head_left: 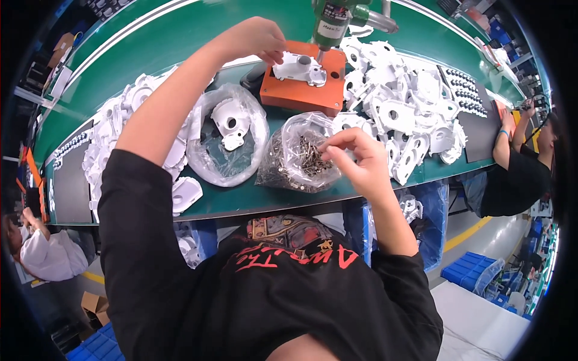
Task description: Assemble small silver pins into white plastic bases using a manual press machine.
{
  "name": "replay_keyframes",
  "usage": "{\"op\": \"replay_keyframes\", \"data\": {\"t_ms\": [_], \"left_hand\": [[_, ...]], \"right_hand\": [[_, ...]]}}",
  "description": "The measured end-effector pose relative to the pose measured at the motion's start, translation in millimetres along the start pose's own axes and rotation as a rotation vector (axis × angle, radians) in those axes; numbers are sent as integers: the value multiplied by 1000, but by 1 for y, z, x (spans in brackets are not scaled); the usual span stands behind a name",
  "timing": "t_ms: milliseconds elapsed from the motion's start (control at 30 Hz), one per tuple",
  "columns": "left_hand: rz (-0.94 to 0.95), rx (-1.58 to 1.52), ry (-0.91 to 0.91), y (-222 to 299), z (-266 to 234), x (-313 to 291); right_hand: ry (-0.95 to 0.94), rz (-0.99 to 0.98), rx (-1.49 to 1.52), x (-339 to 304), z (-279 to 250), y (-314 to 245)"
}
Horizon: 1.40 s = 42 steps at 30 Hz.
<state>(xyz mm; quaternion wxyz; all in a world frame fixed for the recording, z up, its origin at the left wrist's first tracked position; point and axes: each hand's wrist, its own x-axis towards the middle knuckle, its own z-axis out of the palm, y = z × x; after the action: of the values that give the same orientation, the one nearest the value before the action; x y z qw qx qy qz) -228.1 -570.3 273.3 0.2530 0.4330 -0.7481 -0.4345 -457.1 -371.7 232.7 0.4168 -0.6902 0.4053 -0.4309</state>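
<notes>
My left hand reaches to the far side of the green bench and holds the left end of a white plastic housing. The housing lies on an orange jig block. A green powered screwdriver hangs over it, its bit touching the housing's right part. Closer to me, my right hand is over an open clear bag of small metal screws. Its thumb and fingertips are pinched together on a few screws.
Heaps of white plastic housings lie to the right and left of the jig. A clear bag holds more of them. Black trays sit at the far right. Other people work at the right and left.
</notes>
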Motion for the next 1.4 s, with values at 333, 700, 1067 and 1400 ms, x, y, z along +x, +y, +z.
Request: {"op": "replay_keyframes", "data": {"t_ms": [333, 700, 1067, 1400], "left_hand": [[-13, 104, -129, -11, 14, 59], [79, -43, -79, -40, 33, 100], [-60, 252, -284, -32, 43, 105], [72, 285, -294, -22, 42, 88]], "right_hand": [[235, 190, 365, 31, -55, 16], [180, 250, 327, 105, -56, 60], [191, 305, 293, 113, -65, 74], [201, 259, 64, 123, -54, 70]]}}
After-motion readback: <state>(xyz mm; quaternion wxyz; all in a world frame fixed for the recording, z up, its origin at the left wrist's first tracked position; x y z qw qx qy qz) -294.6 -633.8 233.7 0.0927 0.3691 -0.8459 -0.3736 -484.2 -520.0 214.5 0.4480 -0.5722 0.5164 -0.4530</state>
